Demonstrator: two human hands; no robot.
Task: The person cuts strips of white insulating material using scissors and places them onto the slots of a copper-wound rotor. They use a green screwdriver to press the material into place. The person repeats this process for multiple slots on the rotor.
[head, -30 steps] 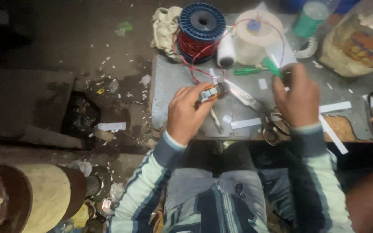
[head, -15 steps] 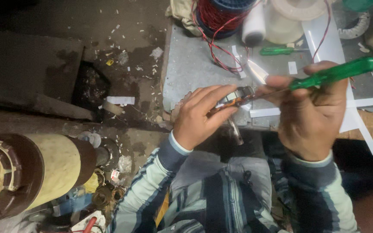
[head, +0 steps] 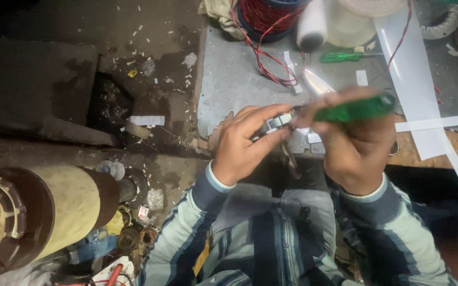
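Observation:
My left hand (head: 247, 143) pinches a small grey metal part (head: 279, 122) between thumb and fingers, just in front of the grey work board (head: 229, 90). My right hand (head: 353, 145) grips a green-handled screwdriver (head: 353, 108), held nearly level with its tip against the small part. Both hands meet over my lap, at the board's near edge. Striped sleeves cover both forearms.
On the board lie a spool of red wire (head: 263, 13) with loose red strands, a white roll (head: 312, 26), a second green screwdriver (head: 343, 56) and white paper strips (head: 425, 124). A large round motor housing (head: 33, 217) stands at lower left beside floor debris.
The view has shifted slightly; the screwdriver handle has dropped from a raised slant to nearly level, and both hands have drawn closer together around the small part.

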